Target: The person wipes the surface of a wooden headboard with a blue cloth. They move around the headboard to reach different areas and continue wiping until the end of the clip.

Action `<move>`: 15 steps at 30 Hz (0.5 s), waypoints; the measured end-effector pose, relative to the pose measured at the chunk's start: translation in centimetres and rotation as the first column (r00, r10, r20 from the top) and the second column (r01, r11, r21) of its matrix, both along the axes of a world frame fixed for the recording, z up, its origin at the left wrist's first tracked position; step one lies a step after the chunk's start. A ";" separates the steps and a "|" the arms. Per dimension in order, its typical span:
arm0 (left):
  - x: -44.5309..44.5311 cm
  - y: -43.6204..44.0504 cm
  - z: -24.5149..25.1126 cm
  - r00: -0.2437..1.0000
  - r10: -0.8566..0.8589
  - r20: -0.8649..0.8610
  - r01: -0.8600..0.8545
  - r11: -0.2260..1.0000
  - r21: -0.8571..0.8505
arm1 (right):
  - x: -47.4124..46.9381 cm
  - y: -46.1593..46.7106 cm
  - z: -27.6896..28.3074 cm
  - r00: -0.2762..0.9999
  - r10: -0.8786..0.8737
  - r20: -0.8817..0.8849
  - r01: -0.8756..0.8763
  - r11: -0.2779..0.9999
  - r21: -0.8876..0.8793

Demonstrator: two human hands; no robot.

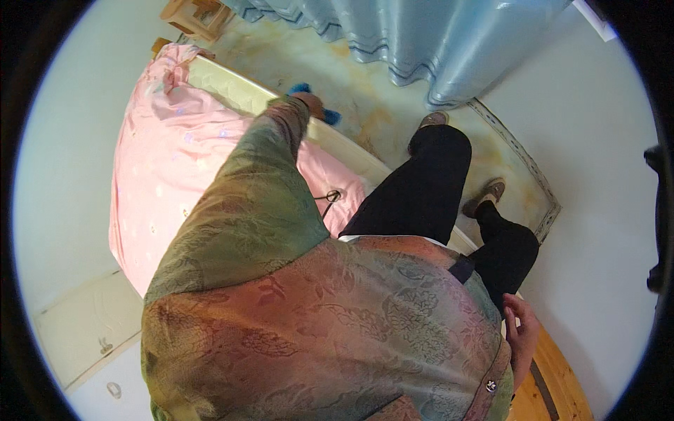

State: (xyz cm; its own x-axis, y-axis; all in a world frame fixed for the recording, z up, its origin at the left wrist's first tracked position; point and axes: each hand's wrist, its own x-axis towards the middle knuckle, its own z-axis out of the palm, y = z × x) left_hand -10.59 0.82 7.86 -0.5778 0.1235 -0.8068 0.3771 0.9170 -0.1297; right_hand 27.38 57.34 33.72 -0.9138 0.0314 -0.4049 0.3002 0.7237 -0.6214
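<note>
My left arm stretches over the pink bed sheet [174, 142] to the long edge of the cream mattress [226, 87]. My left hand [314, 105], slightly blurred, is closed at that edge, and a blue object [331, 117] shows on both sides of it; its kind is unclear. Low on the right, my right hand [521, 337] hangs beside my hip, fingers loosely curled and apart, holding nothing. Near my waist, a dark cord with a ring [333, 196] lies over the sheet. The sheet is bunched at the mattress's far corner, leaving part of the side bare.
A light blue curtain [400, 37] hangs beyond the marbled floor [358, 100]. A plastic stool [195, 18] stands at the upper left. Wooden slats [563, 379] lie at the lower right, near the white wall [590, 221]. My shoes [489, 196] rest on the floor.
</note>
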 end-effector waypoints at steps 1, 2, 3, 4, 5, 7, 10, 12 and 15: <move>-0.6 -0.8 0.8 0.998 0.061 -0.016 -0.061 0.996 -0.061 | 0.1 0.1 -0.2 1.000 0.011 -0.003 -0.011 1.000 -0.005; -0.8 -0.7 1.1 0.998 0.033 0.048 -0.030 0.998 -0.052 | 0.2 0.1 -0.4 1.000 0.025 -0.002 -0.025 1.000 -0.008; -0.8 -0.2 1.2 0.997 0.009 0.077 -0.002 0.996 -0.089 | 0.2 0.1 -0.6 0.999 0.033 0.006 -0.033 0.999 -0.005; -0.7 0.8 1.2 0.995 -0.011 0.095 0.022 0.992 -0.121 | 0.0 0.1 -0.8 0.999 0.042 0.014 -0.042 0.999 0.006; -0.4 2.2 0.8 0.983 -0.082 0.165 0.084 0.996 -0.005 | -0.2 0.0 -1.0 0.999 0.032 0.026 -0.032 0.999 -0.010; 1.3 6.3 -0.2 0.929 -0.252 0.271 0.185 0.951 0.249 | -1.0 -0.3 -1.2 0.998 0.004 0.057 -0.003 1.000 -0.029; 3.0 11.0 -1.3 0.826 -0.403 0.394 0.084 0.780 0.621 | -2.1 -0.7 -1.2 0.979 -0.088 0.185 0.104 0.991 -0.081; 3.2 12.6 -1.7 0.776 -0.422 0.468 0.036 0.771 0.636 | -2.8 -0.8 -1.1 0.968 -0.134 0.214 0.151 0.986 -0.068; 2.6 13.5 -2.5 0.704 -0.322 0.633 -0.099 0.838 0.536 | -3.7 -0.9 -1.0 0.945 -0.174 0.279 0.199 0.978 -0.064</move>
